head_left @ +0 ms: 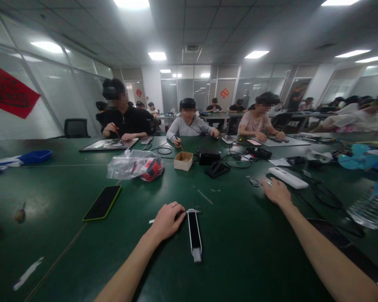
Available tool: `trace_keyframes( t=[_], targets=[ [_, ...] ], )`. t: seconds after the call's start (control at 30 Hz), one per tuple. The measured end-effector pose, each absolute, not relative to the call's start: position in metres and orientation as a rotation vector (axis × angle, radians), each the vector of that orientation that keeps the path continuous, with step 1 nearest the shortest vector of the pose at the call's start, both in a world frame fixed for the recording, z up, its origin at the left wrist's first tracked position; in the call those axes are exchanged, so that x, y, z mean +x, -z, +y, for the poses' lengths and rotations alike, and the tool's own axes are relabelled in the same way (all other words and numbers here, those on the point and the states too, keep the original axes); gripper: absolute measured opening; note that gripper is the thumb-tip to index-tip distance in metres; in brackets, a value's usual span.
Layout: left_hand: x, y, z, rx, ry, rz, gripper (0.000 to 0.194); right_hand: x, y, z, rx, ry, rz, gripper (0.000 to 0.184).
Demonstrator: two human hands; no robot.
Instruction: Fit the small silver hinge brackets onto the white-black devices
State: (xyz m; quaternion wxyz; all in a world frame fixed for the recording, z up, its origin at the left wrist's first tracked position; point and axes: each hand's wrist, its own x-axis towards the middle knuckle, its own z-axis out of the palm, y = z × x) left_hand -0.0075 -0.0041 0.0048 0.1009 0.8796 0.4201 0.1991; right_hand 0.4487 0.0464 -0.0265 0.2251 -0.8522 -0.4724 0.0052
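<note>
A narrow device with a white frame, black inside and grey end (194, 235) lies on the green table in front of me. My left hand (168, 220) rests at its far end, thumb and forefinger closed on that tip. Further out on the right, my right hand (276, 192) reaches down to the tabletop, its fingers drawn together beside several small metal parts (254, 181). What those fingertips hold, if anything, is too small to make out. Just beyond that hand sits a long white casing (288, 178).
Left of me lies a phone with a green edge (102, 203). Ahead are a clear plastic bag (126, 163), a small open box (183, 161) and a black stand (217, 169). A water bottle (371, 205) and cables are at right. Co-workers sit across the table.
</note>
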Motion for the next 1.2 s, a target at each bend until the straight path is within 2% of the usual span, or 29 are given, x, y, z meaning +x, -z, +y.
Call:
trace_keyframes(
  t=[0.4,0.83,1.2],
  targets=[
    [-0.006,-0.004,-0.004,2.578,-0.576,1.266,0.018,0.472,0.044,0.103,-2.301,-0.168,-1.669,0.090],
    [-0.005,-0.005,-0.004,2.525,-0.571,1.266,0.019,0.463,0.045,0.116,-2.071,-0.153,-2.014,0.059],
    [-0.006,-0.004,-0.004,2.519,-0.612,1.250,0.020,0.408,0.033,0.065,-1.941,-0.173,-2.138,0.063]
  ],
)
